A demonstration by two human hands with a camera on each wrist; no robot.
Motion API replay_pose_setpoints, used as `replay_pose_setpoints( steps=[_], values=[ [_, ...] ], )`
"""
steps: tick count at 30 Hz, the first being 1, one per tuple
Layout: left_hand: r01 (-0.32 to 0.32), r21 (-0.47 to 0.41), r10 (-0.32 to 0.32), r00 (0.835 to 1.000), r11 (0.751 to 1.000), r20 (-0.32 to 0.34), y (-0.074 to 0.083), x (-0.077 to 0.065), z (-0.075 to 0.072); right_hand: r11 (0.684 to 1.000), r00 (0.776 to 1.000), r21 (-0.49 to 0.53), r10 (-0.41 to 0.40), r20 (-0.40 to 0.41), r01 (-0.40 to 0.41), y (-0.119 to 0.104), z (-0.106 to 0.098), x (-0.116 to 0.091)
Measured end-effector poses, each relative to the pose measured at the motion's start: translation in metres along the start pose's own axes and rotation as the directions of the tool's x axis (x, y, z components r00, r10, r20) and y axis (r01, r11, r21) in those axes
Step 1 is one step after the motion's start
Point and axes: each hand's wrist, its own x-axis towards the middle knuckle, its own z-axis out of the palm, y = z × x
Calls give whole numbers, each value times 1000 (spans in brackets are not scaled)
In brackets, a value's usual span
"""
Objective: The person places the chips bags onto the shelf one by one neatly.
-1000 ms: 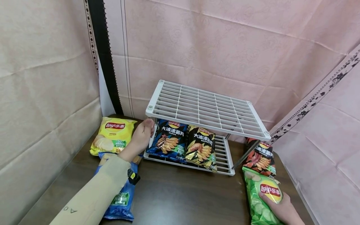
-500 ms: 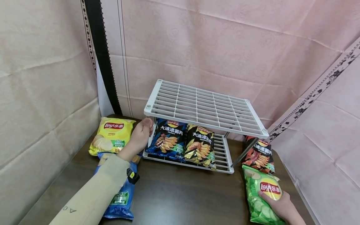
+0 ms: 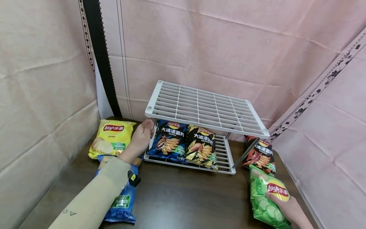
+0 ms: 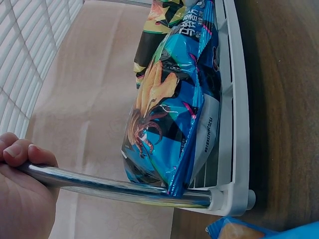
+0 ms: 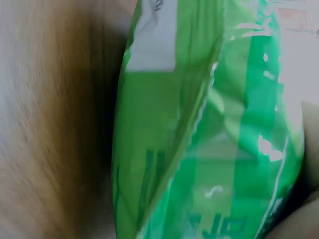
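Note:
My left hand (image 3: pixel 142 136) grips the metal post (image 4: pixel 124 190) at the near left corner of a white two-tier rack (image 3: pixel 152 98). On its lower shelf lean a dark blue chip bag (image 3: pixel 168 142) and a black-and-gold chip bag (image 3: pixel 201 149), side by side. At the lower right of the head view, my right hand (image 3: pixel 288 208) holds a green chip bag (image 3: pixel 264 205), thumb across its front. That bag is tilted and fills much of the right wrist view; its underside is hidden in the head view.
A yellow chip bag (image 3: pixel 112 137) lies left of the rack, with a blue chip bag (image 3: pixel 121 203) in front, partly under my left forearm. A black-and-red chip bag (image 3: pixel 260 157) lies right of the rack. Pink cloth (image 3: pixel 214 47) hangs behind.
The green bag, held in my right hand, has tilted and shifted slightly right relative to the black-and-red bag. My left hand stays on the post. The head view has turned slightly.

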Motion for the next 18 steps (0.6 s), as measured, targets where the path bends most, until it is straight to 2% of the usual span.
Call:
replay_pose_setpoints(
  steps=[4, 9, 12, 18],
  values=[
    [-5, -9, 5, 1000, 1000, 8, 0, 1, -1, 998, 995, 61, 9, 104, -15, -3, 0, -7],
    [7, -3, -7, 1000, 1000, 12, 1, 0, -1, 983, 978, 182, -54, 204, 17, -12, 7, -21],
    [11, 6, -11, 1000, 1000, 1, 1, 0, -1, 969, 952, 243, -104, 289, 32, -22, 11, -30],
    [-1, 5, 1, 1000, 1000, -5, 1, -1, 0, 970, 903, 225, -179, 392, 95, -43, 19, -42]
  ],
)
